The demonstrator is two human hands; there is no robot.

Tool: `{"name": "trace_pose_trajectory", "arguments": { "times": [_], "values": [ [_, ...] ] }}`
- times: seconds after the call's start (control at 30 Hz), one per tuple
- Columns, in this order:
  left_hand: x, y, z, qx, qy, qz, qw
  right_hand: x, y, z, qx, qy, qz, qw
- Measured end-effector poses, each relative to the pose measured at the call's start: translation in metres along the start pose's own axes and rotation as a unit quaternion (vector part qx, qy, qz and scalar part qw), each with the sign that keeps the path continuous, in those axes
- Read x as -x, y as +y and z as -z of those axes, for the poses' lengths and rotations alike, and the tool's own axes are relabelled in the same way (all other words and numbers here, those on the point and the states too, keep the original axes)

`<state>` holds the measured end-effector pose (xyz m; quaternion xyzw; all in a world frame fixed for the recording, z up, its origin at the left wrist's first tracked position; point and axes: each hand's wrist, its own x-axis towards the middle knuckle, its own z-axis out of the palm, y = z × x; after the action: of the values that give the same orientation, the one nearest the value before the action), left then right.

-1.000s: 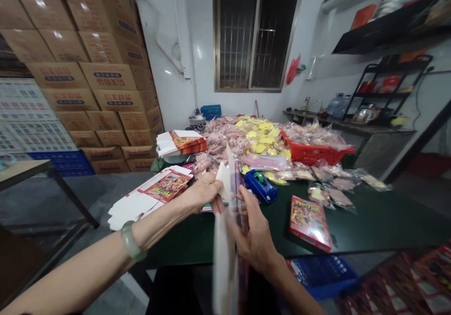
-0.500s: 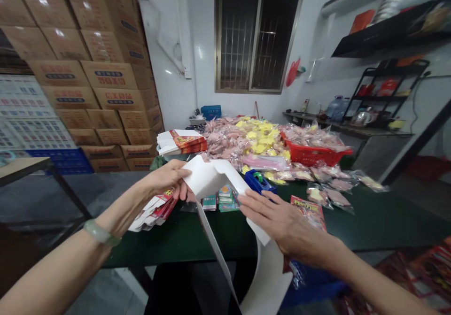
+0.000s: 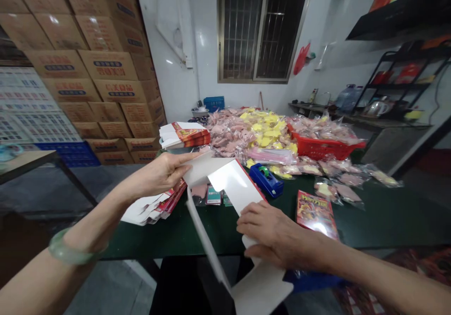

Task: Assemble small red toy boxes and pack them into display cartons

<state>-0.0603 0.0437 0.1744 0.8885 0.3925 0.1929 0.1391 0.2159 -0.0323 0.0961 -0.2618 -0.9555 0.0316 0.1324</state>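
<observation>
An unfolded cardboard box [image 3: 239, 183], white inside with a red printed outer edge, hangs between my hands over the table's near edge. My left hand [image 3: 169, 169] pinches its upper left flap between thumb and fingers. Lower on the right, my right hand [image 3: 269, 233] is wrapped over the long panel, its fingers bent on the white surface. The box's lower panels fall below the table edge. Beside my left hand lies a fanned pile of flat printed boxes [image 3: 155, 207]. A filled red printed box [image 3: 316, 214] lies right of my right hand.
A blue tape dispenser [image 3: 266, 181] and small green card packs [image 3: 213, 195] lie behind the box. Bagged pink and yellow pieces [image 3: 260, 129] heap at the back, beside a red basket [image 3: 324, 148]. More flat boxes [image 3: 185, 135] stack at left. Cartons [image 3: 112, 66] are piled by the wall.
The cardboard has opened out and turned, its red edge now showing. My right hand has moved slightly down and curled more. The camera view has tilted down a little.
</observation>
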Motion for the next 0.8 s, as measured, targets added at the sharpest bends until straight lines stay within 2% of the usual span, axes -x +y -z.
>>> {"name": "trace_pose_trajectory", "arguments": {
  "times": [0.07, 0.13, 0.17, 0.2, 0.27, 0.33, 0.4, 0.5, 0.57, 0.67, 0.8],
  "values": [
    [-0.001, 0.003, -0.004, -0.053, -0.005, -0.032, 0.998, -0.001, 0.006, -0.015, 0.001, 0.125, -0.048, 0.991],
    [-0.002, 0.003, -0.009, -0.068, -0.016, -0.049, 0.996, 0.0, 0.012, -0.028, 0.042, 0.249, -0.141, 0.957],
    [-0.004, 0.002, -0.012, -0.059, -0.022, -0.058, 0.996, 0.001, 0.015, -0.032, 0.054, 0.279, -0.2, 0.938],
    [-0.005, 0.0, -0.014, -0.041, -0.033, -0.067, 0.996, 0.002, 0.02, -0.035, 0.046, 0.277, -0.257, 0.925],
    [-0.011, -0.007, -0.02, 0.017, -0.077, -0.083, 0.993, 0.004, 0.032, -0.035, -0.029, 0.203, -0.334, 0.92],
    [-0.019, -0.02, -0.028, 0.089, -0.146, -0.089, 0.981, 0.005, 0.045, -0.03, -0.117, 0.114, -0.363, 0.917],
    [-0.029, -0.037, -0.04, 0.177, -0.198, -0.062, 0.962, 0.006, 0.055, -0.024, -0.159, 0.073, -0.368, 0.913],
    [-0.046, -0.06, -0.065, 0.294, -0.188, 0.016, 0.937, 0.005, 0.063, -0.016, -0.179, 0.06, -0.351, 0.917],
    [-0.057, -0.068, -0.084, 0.325, -0.167, 0.046, 0.93, 0.005, 0.065, -0.014, -0.191, 0.059, -0.337, 0.92],
    [-0.066, -0.069, -0.11, 0.351, -0.177, 0.046, 0.918, 0.009, 0.07, -0.015, -0.21, 0.049, -0.352, 0.911],
    [-0.068, -0.06, -0.133, 0.384, -0.245, 0.038, 0.889, 0.018, 0.079, -0.021, -0.214, 0.039, -0.368, 0.904]
  ]
}}
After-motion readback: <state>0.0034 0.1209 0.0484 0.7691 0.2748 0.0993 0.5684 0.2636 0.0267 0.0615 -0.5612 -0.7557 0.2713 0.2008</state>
